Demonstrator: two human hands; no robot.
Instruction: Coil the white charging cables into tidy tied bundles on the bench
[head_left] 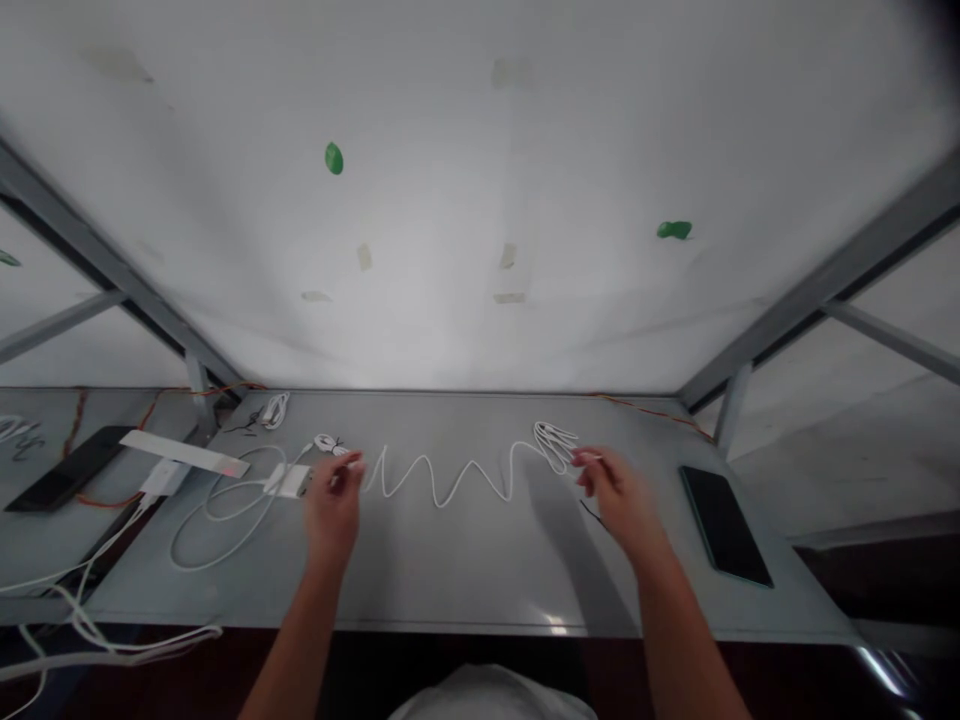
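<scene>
A white cable (437, 503) lies in zigzag bends across the grey shelf, between my two hands. Its right part is gathered in several loose loops (555, 445) beside my right hand (619, 497), whose fingers are pinched on a white end of it. At the cable's left end is my left hand (334, 505), fingers closed; the tip inside them is mostly hidden. Just behind the left hand rests a small coiled white cable (330, 443) with a dark tie. A short black tie (591, 513) lies by my right hand.
On the right lies a dark phone (726, 525). To the left are a white adapter (287, 480) with a looped cable (225, 565), a white power strip (185, 452), another coiled cable (275, 410) and a second phone (69, 467). A white wall panel (442, 200) stands behind.
</scene>
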